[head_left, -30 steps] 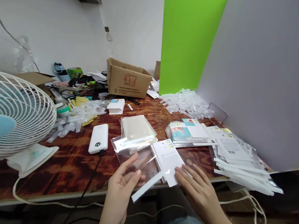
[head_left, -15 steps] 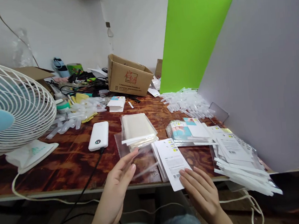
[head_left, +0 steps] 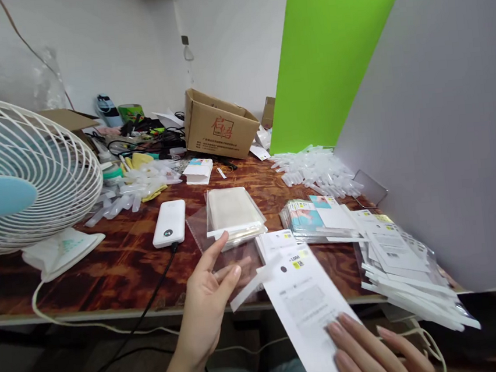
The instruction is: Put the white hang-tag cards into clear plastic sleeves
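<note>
My left hand [head_left: 209, 292] holds a clear plastic bag with a white strip [head_left: 251, 285] along its edge, the film between thumb and fingers. In my right hand [head_left: 373, 349] is a white printed card [head_left: 306, 297] with a round hole and yellow marks at its top, gripped by the lower end. The card's upper left corner overlaps the strip of the bag; whether it is inside cannot be told. Behind it lie more white cards [head_left: 276, 239]. Beyond my left fingers rests a stack of empty clear bags [head_left: 230, 208].
Filled card packs [head_left: 306, 224] and bagged cards [head_left: 394, 248] lie at right. Translucent plastic pieces [head_left: 312, 171] are heaped by a green-and-grey divider [head_left: 332, 55]. A white power bank [head_left: 169, 223], a fan [head_left: 62, 169] and a cardboard box [head_left: 220, 127] stand left and behind.
My right hand has lifted the printed card off the others and drawn it toward me. My left hand has shifted slightly right with the clear bag, whose strip now meets the card.
</note>
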### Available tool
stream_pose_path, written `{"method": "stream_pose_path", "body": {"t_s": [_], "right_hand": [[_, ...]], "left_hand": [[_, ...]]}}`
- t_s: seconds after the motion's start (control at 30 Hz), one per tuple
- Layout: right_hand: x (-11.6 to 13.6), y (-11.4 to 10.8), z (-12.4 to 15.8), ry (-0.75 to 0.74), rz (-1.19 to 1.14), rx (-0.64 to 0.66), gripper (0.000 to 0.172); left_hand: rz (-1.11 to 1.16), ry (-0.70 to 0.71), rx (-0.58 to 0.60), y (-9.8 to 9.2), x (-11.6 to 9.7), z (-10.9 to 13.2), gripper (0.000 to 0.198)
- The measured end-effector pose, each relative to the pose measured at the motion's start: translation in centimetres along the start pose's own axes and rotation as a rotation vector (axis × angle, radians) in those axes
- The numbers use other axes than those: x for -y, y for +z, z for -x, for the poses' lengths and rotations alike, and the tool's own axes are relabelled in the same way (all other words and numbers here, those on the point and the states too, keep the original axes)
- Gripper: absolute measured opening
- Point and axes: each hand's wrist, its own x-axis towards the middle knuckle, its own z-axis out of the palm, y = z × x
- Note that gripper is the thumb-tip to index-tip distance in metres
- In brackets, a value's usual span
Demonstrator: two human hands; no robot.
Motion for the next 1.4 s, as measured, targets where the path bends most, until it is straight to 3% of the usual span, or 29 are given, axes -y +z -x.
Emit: {"method": "stream_pose_path", "body": {"t_s": [0.1, 0.27, 0.47, 0.6, 0.7, 0.8, 0.97, 1.2, 1.4], "right_hand": [[-1.4, 1.9, 0.5, 0.022, -0.140, 0.118, 0.023], [-3.6, 5.5, 2.3, 0.111, -0.169, 0.013, 0.036], [-2.9, 7.9, 3.0, 0.169, -0.041, 0.003, 0.034], [-2.4, 9.8, 3.6, 0.191, 0.042, -0.074, 0.032], [-2.4, 10.6, 4.1, 0.213, 0.049, -0.129, 0.033], [-2.3, 10.0, 3.8, 0.233, -0.008, -0.150, 0.036], [-1.1, 6.1, 2.0, 0.198, -0.159, -0.133, 0.044], [-0.7, 2.1, -0.3, -0.075, -0.306, 0.124, 0.011], [-2.2, 0.4, -1.4, -0.274, -0.303, 0.221, 0.012]], "left_hand": [[-0.045, 0.064, -0.057, 0.4, 0.3, -0.5, 0.061], [-0.055, 0.085, -0.117, 0.5, 1.1, -1.3, 0.057], [-0.068, 0.160, -0.175, 1.0, 3.9, -1.2, 0.061], [-0.298, 0.437, -0.163, 2.0, 7.6, -0.4, 0.086], [-0.366, 0.530, -0.139, 2.1, 8.5, -0.2, 0.076], [-0.155, 0.399, -0.125, 1.6, 7.5, -0.6, 0.054], [-0.050, 0.230, -0.201, 0.2, 5.5, -0.6, 0.059], [-0.023, 0.106, 0.072, 0.0, 3.4, 1.1, 0.059], [0.025, 0.121, 0.101, -0.5, 1.6, 1.5, 0.055]]}}
